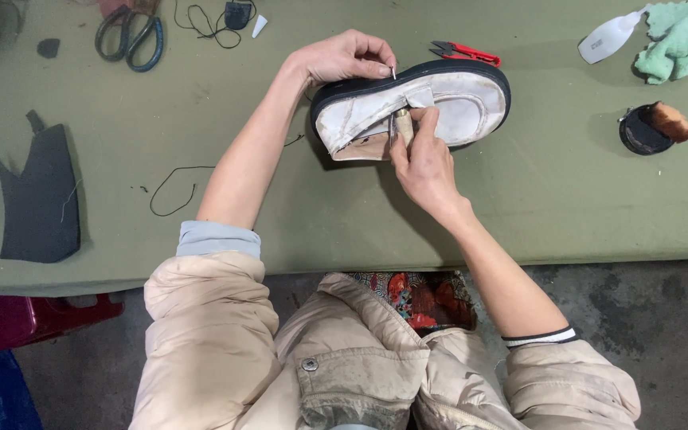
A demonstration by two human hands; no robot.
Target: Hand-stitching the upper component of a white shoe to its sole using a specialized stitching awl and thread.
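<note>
A white shoe with a thick black sole [455,99] lies on its side on the green table [280,207], its opening facing me. My left hand [348,56] rests on the heel end of the sole and pinches a thin needle at the rim. My right hand [422,159] presses against the shoe's opening and grips a pale wooden tool handle [401,127] that points into the upper. A dark thread [173,191] trails across the table to the left of my left forearm.
Scissors [129,36] lie at the back left and a dark cut leather piece [41,203] at the left. Red thread snips [465,52] sit behind the shoe. A green cloth [678,36], a white scraper [608,38] and a round black tin [645,131] are at the right.
</note>
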